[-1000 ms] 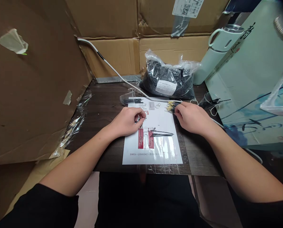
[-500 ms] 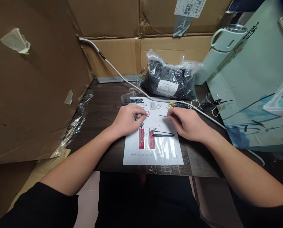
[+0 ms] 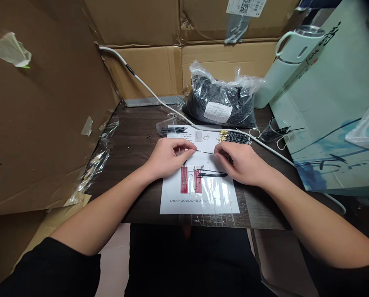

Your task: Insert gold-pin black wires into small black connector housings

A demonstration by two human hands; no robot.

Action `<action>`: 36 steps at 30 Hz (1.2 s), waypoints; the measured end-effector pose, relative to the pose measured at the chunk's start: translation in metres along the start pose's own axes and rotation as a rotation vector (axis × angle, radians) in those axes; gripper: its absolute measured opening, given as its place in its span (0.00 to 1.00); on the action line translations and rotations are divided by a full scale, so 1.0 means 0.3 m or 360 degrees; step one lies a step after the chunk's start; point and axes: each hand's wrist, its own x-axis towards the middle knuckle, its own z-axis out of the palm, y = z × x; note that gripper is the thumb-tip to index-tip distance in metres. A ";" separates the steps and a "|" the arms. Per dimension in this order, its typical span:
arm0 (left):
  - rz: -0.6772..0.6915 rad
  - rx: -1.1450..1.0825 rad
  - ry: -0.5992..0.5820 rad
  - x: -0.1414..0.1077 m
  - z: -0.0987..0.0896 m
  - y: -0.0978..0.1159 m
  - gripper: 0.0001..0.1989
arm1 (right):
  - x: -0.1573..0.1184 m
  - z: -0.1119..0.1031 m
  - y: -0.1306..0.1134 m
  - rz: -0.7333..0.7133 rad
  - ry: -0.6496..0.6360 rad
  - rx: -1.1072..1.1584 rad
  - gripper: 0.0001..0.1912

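Over the upper part of a printed white sheet [image 3: 172, 204], my left hand [image 3: 171, 157] pinches a small dark piece between thumb and fingertips. My right hand [image 3: 241, 161] is closed on a thin dark wire [image 3: 206, 152], whose tip reaches to my left fingertips. Whether the two pieces are joined is too small to tell. Several black wires [image 3: 213, 174] lie on the sheet below my hands, beside its red printed shapes [image 3: 184, 180]. A bundle of black wires with yellow ends [image 3: 233, 137] rests just behind my right hand.
Behind the sheet stands a clear bag of black pieces [image 3: 223, 97]. A white cable [image 3: 147, 87] crosses the table. Clear cups with black pieces lie left [image 3: 168, 126] and right [image 3: 272, 131]. A pale green bottle [image 3: 283, 68] stands at the back right.
My right hand has moved slightly left with the wire, closing the gap to my left fingertips. My left hand has shifted slightly right. The view has shifted a little.
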 end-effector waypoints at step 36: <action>-0.0080 -0.0215 0.0072 -0.003 0.000 0.026 0.08 | 0.001 0.003 -0.036 0.0087 0.0170 0.0225 0.06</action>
